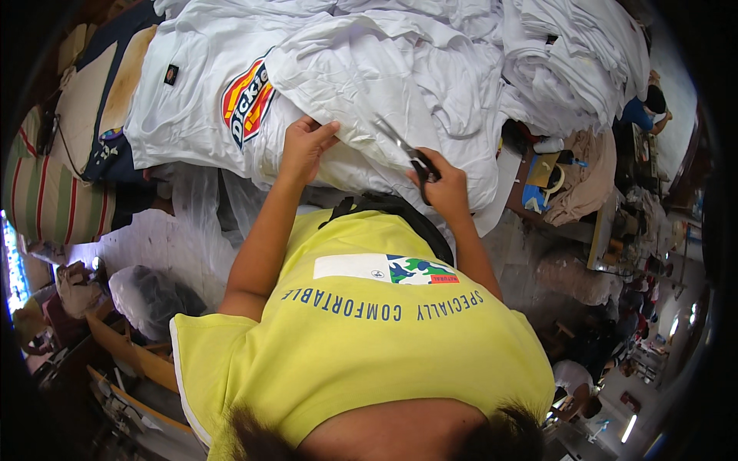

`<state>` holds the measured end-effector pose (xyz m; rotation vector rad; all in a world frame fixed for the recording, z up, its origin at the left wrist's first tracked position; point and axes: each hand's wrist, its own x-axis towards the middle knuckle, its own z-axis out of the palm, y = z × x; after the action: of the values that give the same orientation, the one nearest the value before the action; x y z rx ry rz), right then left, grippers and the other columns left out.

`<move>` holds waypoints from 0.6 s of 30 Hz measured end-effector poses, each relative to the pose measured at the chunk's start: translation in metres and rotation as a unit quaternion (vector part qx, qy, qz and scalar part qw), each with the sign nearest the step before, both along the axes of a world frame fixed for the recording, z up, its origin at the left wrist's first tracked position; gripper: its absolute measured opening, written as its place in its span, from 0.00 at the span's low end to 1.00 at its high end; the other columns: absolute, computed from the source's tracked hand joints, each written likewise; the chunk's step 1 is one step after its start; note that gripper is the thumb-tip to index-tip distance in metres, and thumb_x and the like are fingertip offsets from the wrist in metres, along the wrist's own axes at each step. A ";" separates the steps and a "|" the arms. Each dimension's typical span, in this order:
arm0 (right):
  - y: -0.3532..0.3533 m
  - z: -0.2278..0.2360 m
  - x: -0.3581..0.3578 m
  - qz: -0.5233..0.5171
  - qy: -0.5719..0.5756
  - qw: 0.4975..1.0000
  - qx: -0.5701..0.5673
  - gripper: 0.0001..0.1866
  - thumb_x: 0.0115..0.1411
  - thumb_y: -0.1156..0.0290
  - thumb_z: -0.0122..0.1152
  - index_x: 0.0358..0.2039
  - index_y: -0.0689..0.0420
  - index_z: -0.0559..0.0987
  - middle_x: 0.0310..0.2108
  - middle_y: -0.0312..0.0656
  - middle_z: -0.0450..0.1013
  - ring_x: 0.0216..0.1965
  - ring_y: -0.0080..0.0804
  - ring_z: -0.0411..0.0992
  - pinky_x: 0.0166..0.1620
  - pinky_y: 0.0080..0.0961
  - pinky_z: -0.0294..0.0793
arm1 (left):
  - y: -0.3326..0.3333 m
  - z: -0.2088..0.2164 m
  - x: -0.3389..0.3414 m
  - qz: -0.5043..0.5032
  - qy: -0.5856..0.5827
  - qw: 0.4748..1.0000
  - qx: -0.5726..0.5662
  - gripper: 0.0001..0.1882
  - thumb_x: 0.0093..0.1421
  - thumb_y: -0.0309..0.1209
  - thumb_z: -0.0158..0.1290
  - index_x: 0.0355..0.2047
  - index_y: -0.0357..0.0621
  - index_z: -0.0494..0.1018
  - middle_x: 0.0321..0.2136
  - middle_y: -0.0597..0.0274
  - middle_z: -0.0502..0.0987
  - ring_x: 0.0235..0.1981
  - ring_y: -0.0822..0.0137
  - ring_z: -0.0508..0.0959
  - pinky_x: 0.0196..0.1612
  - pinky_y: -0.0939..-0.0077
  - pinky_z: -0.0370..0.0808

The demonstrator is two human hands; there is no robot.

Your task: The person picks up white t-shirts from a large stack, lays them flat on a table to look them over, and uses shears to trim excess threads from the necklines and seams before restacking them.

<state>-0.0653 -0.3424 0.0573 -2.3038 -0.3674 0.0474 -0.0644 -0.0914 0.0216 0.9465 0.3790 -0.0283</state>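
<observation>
White T-shirts lie heaped before me. My left hand point(309, 147) is closed, thumb and fingers pinched on the near edge of a crumpled white T-shirt point(346, 96). Scissors point(400, 141) with metal blades and black handles are in my right hand point(447, 188), its fingers wrapped round the handles. Their blades point up and left over the fabric; whether they touch it, I cannot tell. Left of my hands, another white T-shirt carries a red, yellow and blue printed emblem point(247, 98) and a small dark label point(171, 74). The folded cloth partly covers that emblem.
A tall pile of white shirts point(573, 69) stands at the far right. Beside it are a tape roll point(555, 181) and brown cloth point(588, 180). Striped fabric point(58, 192) and a plastic bag point(154, 300) are at the left. Another person point(649, 111) works at the right.
</observation>
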 end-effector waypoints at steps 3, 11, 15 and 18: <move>0.023 -0.008 0.007 0.039 0.016 0.999 -0.016 0.27 0.40 0.62 0.72 0.42 0.54 0.73 0.25 0.40 0.74 0.24 0.35 0.72 0.29 0.27 0.71 | -0.001 0.003 -0.001 0.004 -0.018 1.000 -0.009 0.14 0.53 0.21 0.53 0.41 0.34 0.69 0.36 0.60 0.76 0.36 0.70 0.76 0.42 0.75 0.73; 0.052 0.009 0.017 0.065 0.004 0.994 -0.082 0.31 0.37 0.59 0.72 0.43 0.51 0.73 0.24 0.38 0.70 0.24 0.31 0.69 0.28 0.28 0.68 | 0.001 0.011 -0.007 -0.003 -0.034 0.999 -0.008 0.13 0.52 0.18 0.52 0.40 0.36 0.70 0.33 0.61 0.76 0.34 0.72 0.76 0.41 0.77 0.73; 0.057 0.009 0.018 0.065 -0.013 0.994 -0.087 0.30 0.38 0.58 0.73 0.42 0.51 0.73 0.19 0.37 0.68 0.20 0.30 0.69 0.26 0.25 0.68 | 0.001 0.011 -0.007 -0.005 -0.037 0.999 -0.017 0.13 0.52 0.19 0.53 0.39 0.36 0.70 0.32 0.62 0.76 0.33 0.73 0.76 0.40 0.78 0.74; 0.054 0.006 0.017 0.066 -0.002 0.994 -0.086 0.27 0.39 0.59 0.71 0.39 0.53 0.73 0.18 0.39 0.70 0.19 0.35 0.70 0.24 0.28 0.68 | 0.002 0.010 -0.005 -0.010 -0.032 0.999 -0.026 0.13 0.52 0.20 0.53 0.39 0.36 0.70 0.32 0.63 0.76 0.33 0.74 0.76 0.40 0.78 0.74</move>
<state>-0.0487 -0.2881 0.0628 -2.4467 -0.5362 0.1459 -0.0699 -0.0894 0.0318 0.8973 0.3092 -0.0257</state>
